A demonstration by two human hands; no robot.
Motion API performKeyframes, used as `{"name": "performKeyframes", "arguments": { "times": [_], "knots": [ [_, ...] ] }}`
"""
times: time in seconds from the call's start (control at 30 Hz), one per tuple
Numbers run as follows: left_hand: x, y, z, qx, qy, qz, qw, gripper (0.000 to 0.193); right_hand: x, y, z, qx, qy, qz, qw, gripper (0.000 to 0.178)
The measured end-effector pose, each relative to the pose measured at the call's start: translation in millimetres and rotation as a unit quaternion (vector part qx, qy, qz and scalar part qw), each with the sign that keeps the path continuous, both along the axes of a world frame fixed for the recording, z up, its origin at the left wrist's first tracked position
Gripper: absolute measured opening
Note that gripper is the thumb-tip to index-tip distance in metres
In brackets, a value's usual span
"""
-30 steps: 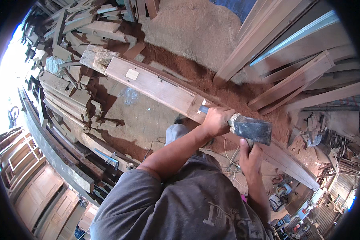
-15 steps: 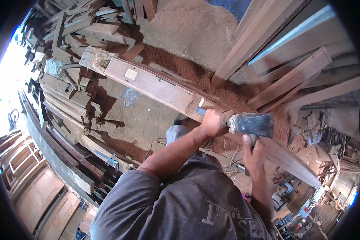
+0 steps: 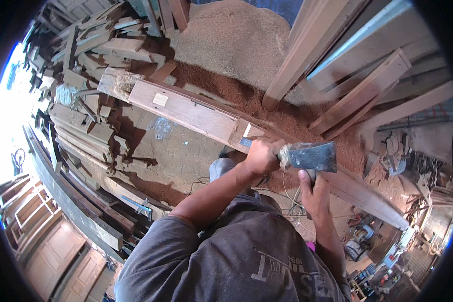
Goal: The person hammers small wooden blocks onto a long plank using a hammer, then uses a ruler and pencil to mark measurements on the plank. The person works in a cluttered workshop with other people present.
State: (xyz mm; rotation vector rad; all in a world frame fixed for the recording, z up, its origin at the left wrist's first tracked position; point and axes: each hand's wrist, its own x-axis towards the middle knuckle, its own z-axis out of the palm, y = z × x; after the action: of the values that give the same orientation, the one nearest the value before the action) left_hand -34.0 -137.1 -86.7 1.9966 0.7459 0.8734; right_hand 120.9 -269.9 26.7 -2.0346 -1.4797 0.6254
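Note:
My left hand (image 3: 262, 157) is wrapped round a chisel (image 3: 246, 142), whose flat metal blade points left along a long wooden beam (image 3: 196, 117). The butt of its handle, pale and frayed, sticks out on the right of the fist. In my right hand (image 3: 314, 194) is a hatchet (image 3: 314, 157) with a broad dark head, gripped by its handle with the thumb up along it. The blunt side of the head is at the chisel's butt; whether they touch I cannot tell. A small pale wood piece (image 3: 160, 99) lies on the beam. My left fist hides part of the beam.
Tall planks (image 3: 307, 50) lean at the upper right. Stacked offcuts (image 3: 80, 121) fill the left side. Reddish sawdust (image 3: 226, 83) covers ground beyond the beam. Cables (image 3: 293, 194) and power tools (image 3: 357, 246) lie at the lower right.
Both hands, with the chisel and hatchet, appear slightly farther left in the picture. The whole view has shifted a little too. Both grips stay the same.

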Motion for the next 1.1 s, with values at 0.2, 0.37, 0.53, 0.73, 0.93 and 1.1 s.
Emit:
{"name": "performKeyframes", "arguments": {
  "times": [0.2, 0.37, 0.53, 0.73, 0.93, 1.1],
  "knots": [
    [-19.7, 63.4, 65.1, -0.147, -0.165, 0.165, 0.961, 0.027, 2.4, 3.0, 26.1, -0.068, 0.285, -0.145, 0.945, 0.034],
    [-61.5, 126.6, 37.3, -0.343, -0.335, 0.193, 0.856, 0.018, -9.0, 22.7, 31.7, -0.093, 0.319, -0.128, 0.935, 0.032],
    [-73.4, 131.7, 9.7, -0.402, -0.439, 0.106, 0.796, 0.014, -18.6, 41.1, 24.0, -0.109, 0.298, -0.056, 0.947, 0.037],
    [-68.0, 124.1, -11.9, -0.439, -0.421, 0.15, 0.779, 0.017, -27.2, 81.5, 45.6, -0.139, 0.249, 0.022, 0.958, 0.041],
    [-77.8, 107.1, -15.8, -0.288, -0.285, 0.237, 0.883, 0.016, -49.3, 146.8, 102.2, -0.08, 0.203, 0.123, 0.968, 0.035],
    [-71.0, 117.6, -11.5, -0.181, -0.207, 0.31, 0.91, 0.006, -86.6, 198.4, 138.4, 0.041, 0.208, 0.229, 0.95, 0.041]
  ]
}}
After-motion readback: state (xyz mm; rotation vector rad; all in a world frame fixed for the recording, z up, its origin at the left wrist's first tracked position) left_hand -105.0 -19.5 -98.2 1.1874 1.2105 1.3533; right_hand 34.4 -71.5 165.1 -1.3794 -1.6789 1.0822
